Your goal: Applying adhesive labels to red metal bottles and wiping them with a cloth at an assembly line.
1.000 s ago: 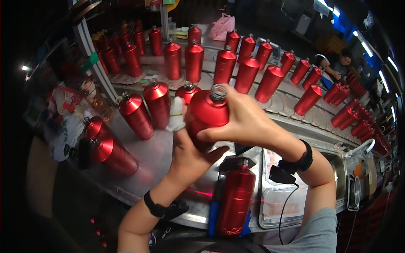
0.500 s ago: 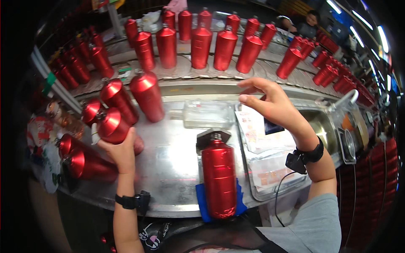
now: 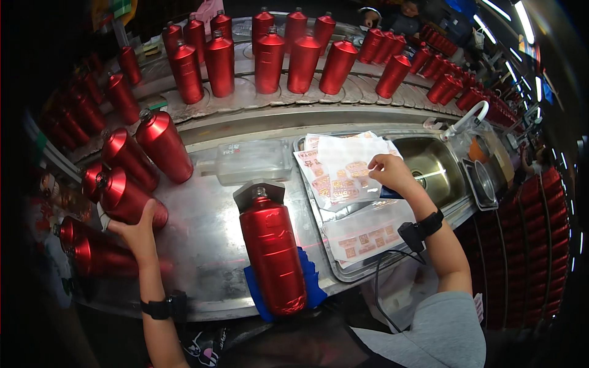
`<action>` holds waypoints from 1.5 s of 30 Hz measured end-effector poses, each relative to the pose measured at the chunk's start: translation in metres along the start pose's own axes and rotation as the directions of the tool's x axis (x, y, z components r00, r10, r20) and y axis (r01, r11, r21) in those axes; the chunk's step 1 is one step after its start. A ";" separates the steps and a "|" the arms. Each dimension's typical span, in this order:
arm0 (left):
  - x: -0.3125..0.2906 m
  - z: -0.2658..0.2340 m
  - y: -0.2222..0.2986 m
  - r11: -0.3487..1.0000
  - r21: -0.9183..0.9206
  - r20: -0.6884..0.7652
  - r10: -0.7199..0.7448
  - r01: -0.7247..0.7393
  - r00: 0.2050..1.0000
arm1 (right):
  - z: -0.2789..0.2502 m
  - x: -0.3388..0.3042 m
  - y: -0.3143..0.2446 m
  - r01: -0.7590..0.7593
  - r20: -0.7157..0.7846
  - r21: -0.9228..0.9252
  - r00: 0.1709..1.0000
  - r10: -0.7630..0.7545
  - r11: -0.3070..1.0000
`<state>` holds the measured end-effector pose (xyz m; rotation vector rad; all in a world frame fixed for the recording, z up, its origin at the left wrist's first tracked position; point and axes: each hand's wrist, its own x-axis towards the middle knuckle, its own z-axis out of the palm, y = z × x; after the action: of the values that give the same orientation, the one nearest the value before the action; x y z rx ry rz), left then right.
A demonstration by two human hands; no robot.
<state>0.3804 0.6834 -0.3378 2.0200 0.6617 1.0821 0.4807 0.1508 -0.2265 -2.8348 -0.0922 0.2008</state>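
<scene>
My left hand (image 3: 136,236) is wrapped round the lower part of a red metal bottle (image 3: 126,197) at the left of the bench. Other red bottles stand close behind it, and two more lie tilted just in front. My right hand (image 3: 394,176) is over printed label sheets (image 3: 343,162) on a metal tray, its fingers curled in a pinch at the sheets' right part; whatever is between the fingertips is too small to make out. Between my hands a red bottle (image 3: 271,254) lies on a blue cloth (image 3: 314,277), its neck by a dark angled rest (image 3: 244,195).
A clear rectangular glass bottle (image 3: 254,162) lies on the metal bench (image 3: 208,248). Behind runs a conveyor (image 3: 239,98) with several red bottles. A sink (image 3: 429,161) with a white tap (image 3: 469,119) is at the right, beside stacked red bottles (image 3: 521,264). Another person works at the back.
My right hand has come down from above the bench to the label sheets, its fingers closing. My left hand stays on its bottle. The view has shifted to the right.
</scene>
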 end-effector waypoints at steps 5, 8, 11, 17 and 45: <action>-0.032 -0.052 0.023 0.948 -0.212 0.196 -0.197 0.238 0.961 | 0.017 -0.001 0.006 -0.010 0.143 -0.050 0.990 0.017 0.999; -0.054 -0.069 0.041 0.958 -0.191 0.242 -0.164 0.212 0.956 | 0.018 -0.005 0.012 -0.035 0.057 -0.159 0.997 0.045 0.987; -0.067 -0.074 0.051 0.955 -0.217 0.305 -0.133 0.205 0.943 | 0.015 -0.002 0.025 -0.056 -0.008 -0.204 0.998 0.056 0.977; -0.074 -0.077 0.057 0.931 -0.232 0.423 -0.166 0.284 0.891 | -0.004 0.012 0.036 -0.326 -0.132 -0.259 0.944 0.301 0.909; -0.080 -0.063 0.098 0.902 -0.306 0.610 -0.060 0.305 0.790 | 0.000 0.030 0.041 -0.302 -0.129 -0.170 0.951 0.283 0.938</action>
<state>0.2953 0.5907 -0.2741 1.7470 0.2727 0.3731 0.5120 0.1143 -0.2428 -3.0298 0.3548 0.1131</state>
